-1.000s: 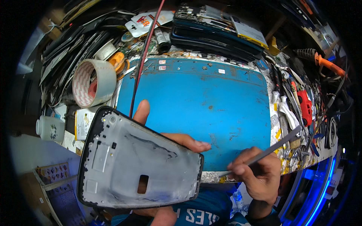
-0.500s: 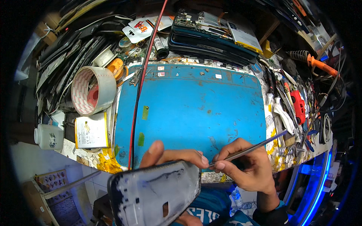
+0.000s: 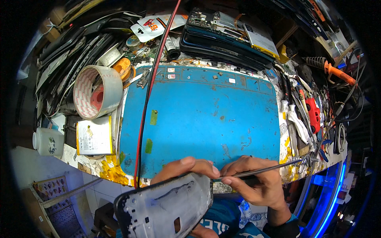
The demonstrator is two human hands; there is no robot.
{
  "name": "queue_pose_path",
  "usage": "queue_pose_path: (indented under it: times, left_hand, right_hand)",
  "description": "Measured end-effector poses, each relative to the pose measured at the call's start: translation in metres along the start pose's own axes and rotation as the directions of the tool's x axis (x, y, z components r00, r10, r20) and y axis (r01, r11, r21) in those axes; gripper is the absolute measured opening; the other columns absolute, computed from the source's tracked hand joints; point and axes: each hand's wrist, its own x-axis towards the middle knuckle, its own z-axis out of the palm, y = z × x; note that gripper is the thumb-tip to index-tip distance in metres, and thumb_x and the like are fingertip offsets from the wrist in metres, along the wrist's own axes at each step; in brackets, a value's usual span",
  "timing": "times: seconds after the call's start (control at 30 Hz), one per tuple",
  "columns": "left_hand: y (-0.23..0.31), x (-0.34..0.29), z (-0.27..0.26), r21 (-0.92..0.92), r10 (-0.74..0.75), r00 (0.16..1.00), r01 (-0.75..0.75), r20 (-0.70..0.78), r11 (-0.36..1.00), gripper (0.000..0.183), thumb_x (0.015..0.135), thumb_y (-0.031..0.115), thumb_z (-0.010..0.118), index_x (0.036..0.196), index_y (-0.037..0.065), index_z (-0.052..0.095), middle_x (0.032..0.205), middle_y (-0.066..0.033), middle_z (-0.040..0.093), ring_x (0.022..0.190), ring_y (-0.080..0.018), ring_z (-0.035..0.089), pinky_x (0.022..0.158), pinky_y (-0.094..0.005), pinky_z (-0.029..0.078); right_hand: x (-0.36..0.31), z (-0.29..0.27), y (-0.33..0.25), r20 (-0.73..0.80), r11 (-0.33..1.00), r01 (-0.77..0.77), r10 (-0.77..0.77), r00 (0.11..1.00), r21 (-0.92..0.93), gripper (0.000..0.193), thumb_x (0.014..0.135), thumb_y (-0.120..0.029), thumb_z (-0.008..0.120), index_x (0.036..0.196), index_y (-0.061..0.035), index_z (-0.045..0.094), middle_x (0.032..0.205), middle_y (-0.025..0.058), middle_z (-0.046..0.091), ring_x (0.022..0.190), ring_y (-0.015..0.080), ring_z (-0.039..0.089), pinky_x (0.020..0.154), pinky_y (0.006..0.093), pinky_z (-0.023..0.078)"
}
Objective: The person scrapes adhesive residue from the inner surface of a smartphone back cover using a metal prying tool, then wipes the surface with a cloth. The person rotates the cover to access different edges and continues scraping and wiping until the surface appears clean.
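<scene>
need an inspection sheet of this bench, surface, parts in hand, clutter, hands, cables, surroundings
Surface: flat blue rectangular mat, scuffed, with green tape strips on its left.
Things in hand: grey, black-rimmed phone frame, tilted; thin grey metal tool, tip near the frame's right end, contact unclear.
Clutter: wide clear tape roll, left; stack of dark phone parts, behind the mat.
Hands: left holds the frame; right grips the tool.
Cables: thin red-and-black cable crosses the mat's left side.
Surroundings: glowing blue light strip, lower right.
</scene>
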Motion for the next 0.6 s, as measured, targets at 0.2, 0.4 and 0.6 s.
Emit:
queue_pose_path:
  times: [0.2,0.4,0.6]
  left_hand:
    - [-0.013,0.004,-0.016,-0.065,0.029,0.992,-0.021,0.124,0.998,0.099,0.069,0.014,0.089,0.148,0.0,0.03,0.12,-0.0268,0.058,0.118,-0.0345,0.056,0.104,-0.0503,0.039]
    - [-0.009,0.005,-0.029,0.134,0.027,0.969,-0.061,0.244,0.989,0.123,0.054,0.031,0.094,0.15,0.005,0.022,0.122,-0.0238,0.057,0.118,-0.0356,0.056,0.106,-0.0531,0.038]
    - [-0.01,0.007,-0.017,0.061,0.083,0.982,-0.095,0.17,0.994,0.127,0.05,0.035,0.094,0.15,0.004,0.021,0.123,-0.0233,0.057,0.118,-0.0353,0.056,0.106,-0.0519,0.039]
  right_hand:
    - [0.002,-0.001,-0.002,0.011,1.0,0.009,-0.01,1.0,0.008,0.009,0.085,-0.003,0.073,0.093,0.0003,0.07,0.088,0.0105,0.07,0.075,0.0242,0.067,0.064,0.0337,0.052]
    - [0.006,-0.001,-0.006,-0.018,0.994,0.04,-0.042,0.999,-0.099,0.004,0.084,0.001,0.071,0.087,0.0024,0.068,0.079,0.0104,0.07,0.069,0.015,0.065,0.06,0.0277,0.05]
    - [0.01,-0.001,-0.007,-0.021,0.988,0.033,-0.037,0.999,-0.153,0.004,0.086,-0.002,0.071,0.087,0.0008,0.069,0.078,0.009,0.07,0.067,0.0144,0.065,0.058,0.0271,0.049]
